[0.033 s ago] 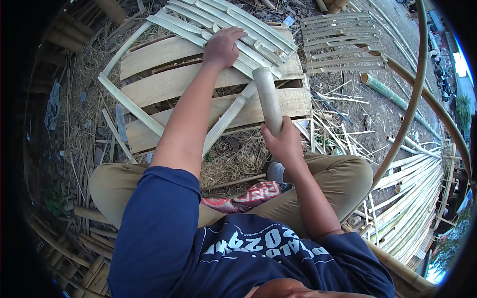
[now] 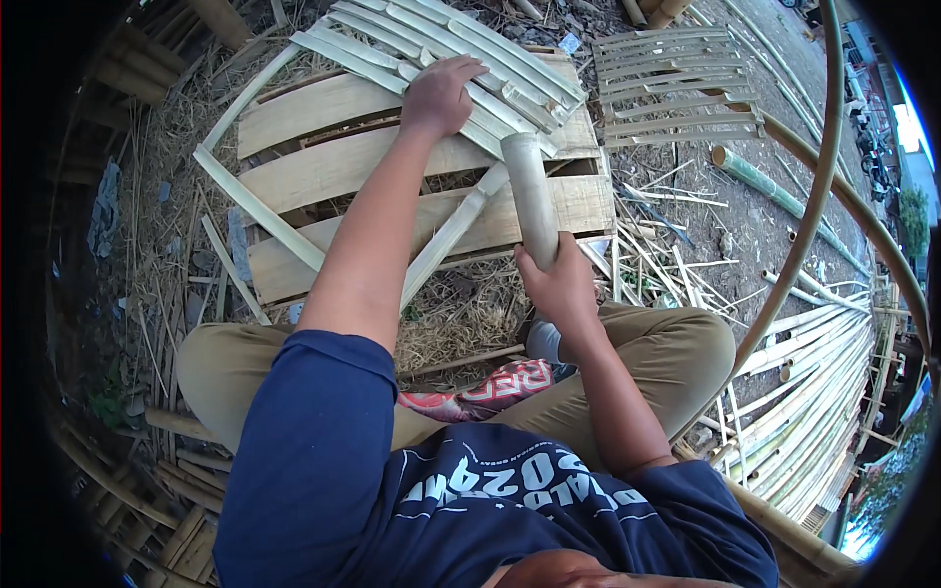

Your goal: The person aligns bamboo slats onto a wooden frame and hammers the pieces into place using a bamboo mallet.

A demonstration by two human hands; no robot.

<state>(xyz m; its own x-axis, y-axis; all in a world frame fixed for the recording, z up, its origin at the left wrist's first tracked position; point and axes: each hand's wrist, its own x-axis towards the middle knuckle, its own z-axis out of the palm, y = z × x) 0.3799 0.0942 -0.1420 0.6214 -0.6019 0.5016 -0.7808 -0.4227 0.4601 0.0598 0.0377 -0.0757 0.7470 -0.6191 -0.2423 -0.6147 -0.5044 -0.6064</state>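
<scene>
In my right hand [image 2: 563,284] is a thick, pale cylindrical wooden club [image 2: 530,196], gripped round its lower end. It points away from me, its far end over the near edge of a panel of split bamboo slats [image 2: 392,39]. My left hand [image 2: 441,95] is on that panel, fingers bent over a slat; the fingers' undersides are hidden. The slats lie side by side, crossed by other strips. Two longer strips [image 2: 257,211] [image 2: 456,223] extend toward me from the panel. Beneath it is a low platform of wide wooden boards [image 2: 333,176] with gaps between.
A second slatted bamboo panel [image 2: 676,83] lies at the far right. A green bamboo pole [image 2: 784,196] and a large pile of split bamboo [image 2: 794,402] lie to the right. Curved poles [image 2: 828,147] rise there. Straw and offcuts litter the ground round my crossed legs [image 2: 676,358].
Almost nothing differs. The club in my right hand has shifted very slightly; my left hand stays on the slats.
</scene>
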